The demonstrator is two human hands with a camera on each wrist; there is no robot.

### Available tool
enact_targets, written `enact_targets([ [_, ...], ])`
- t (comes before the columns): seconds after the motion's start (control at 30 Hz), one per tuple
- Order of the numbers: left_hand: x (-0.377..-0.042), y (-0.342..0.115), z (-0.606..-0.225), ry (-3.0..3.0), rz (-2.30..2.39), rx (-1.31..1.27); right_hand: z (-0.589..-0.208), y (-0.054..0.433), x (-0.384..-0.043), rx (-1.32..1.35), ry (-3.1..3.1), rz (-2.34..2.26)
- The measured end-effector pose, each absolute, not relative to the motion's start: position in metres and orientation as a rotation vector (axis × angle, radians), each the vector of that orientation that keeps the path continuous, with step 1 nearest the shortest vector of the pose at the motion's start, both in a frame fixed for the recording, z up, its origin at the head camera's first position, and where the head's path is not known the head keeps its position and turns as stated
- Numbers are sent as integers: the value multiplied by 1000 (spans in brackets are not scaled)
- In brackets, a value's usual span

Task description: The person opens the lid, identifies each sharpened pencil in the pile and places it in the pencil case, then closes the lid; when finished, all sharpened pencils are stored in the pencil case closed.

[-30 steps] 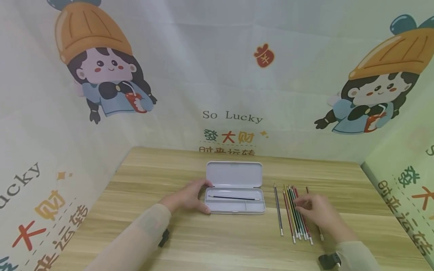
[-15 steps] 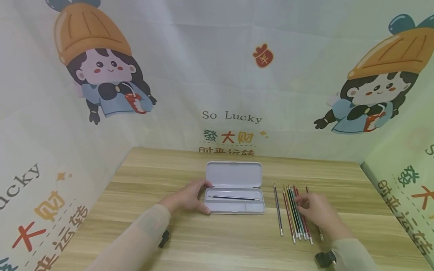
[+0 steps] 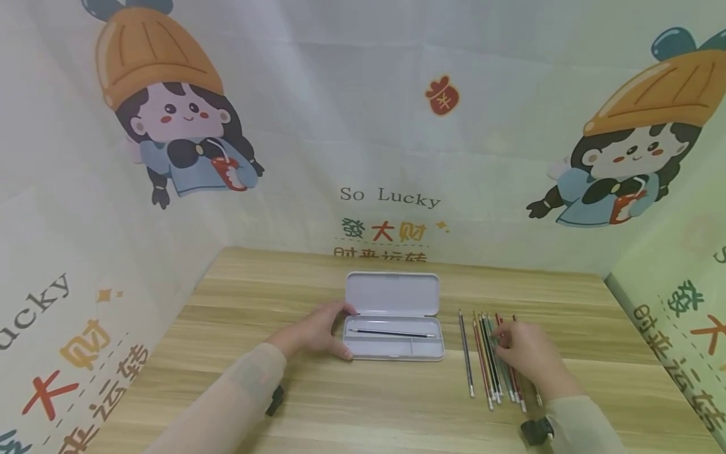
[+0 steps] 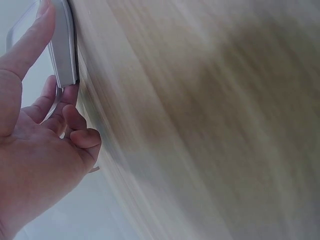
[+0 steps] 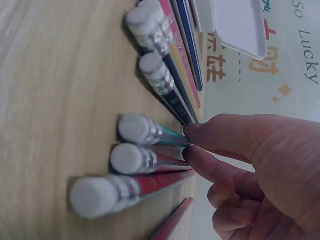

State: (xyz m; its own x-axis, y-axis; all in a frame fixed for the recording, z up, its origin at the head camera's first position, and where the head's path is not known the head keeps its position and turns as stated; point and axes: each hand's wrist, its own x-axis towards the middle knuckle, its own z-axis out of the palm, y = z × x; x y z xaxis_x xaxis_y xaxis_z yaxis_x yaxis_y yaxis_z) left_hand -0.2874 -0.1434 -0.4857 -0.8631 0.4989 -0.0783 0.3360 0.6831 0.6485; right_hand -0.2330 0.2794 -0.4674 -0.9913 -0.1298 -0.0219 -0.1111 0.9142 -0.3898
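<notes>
A white pencil case (image 3: 374,348) lies with its lid (image 3: 392,294) raised, one dark pencil (image 3: 391,333) in its rear compartment. My left hand (image 3: 319,328) grips the case's left end, thumb at the front corner and fingers behind; the left wrist view shows this end of the case (image 4: 63,45) between them. To the right, several pencils with white erasers lie in a loose bunch. My right hand (image 3: 530,353) pinches a teal-green pencil (image 5: 170,136) between thumb and index finger, its other fingers curled. Red pencils (image 5: 160,184) lie on one side of it, dark ones (image 5: 175,100) on the other.
A separate dark pencil (image 3: 466,356) lies between the case and the bunch. Another reddish pencil (image 5: 172,220) lies beyond the bunch, partly behind the right hand. The wooden table (image 3: 363,410) ends against a printed cloth backdrop (image 3: 295,208).
My right hand has shifted slightly left and its thumb and finger have closed on the teal-green pencil. A gap has opened between the dark pencils and those beside it. The left hand stays put.
</notes>
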Motion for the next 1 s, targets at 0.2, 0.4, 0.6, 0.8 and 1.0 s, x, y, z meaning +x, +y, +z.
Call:
enact_targets([
  [0.2, -286, -143, -485, 2639, 954, 692, -467, 277, -231, -191, 3047, -578],
  [0.4, -285, -144, -484, 2645, 948, 685, -468, 276, -233, -170, 3067, -589],
  [0.6, -285, -144, -484, 2645, 958, 690, -466, 273, -234, -81, 3068, -633],
  [0.8, -285, -144, -484, 2641, 969, 711, -465, 272, -234, -17, 3048, -695],
  [1.0, -284, -144, -485, 2634, 983, 700, -463, 271, -232, 31, 3023, -754],
])
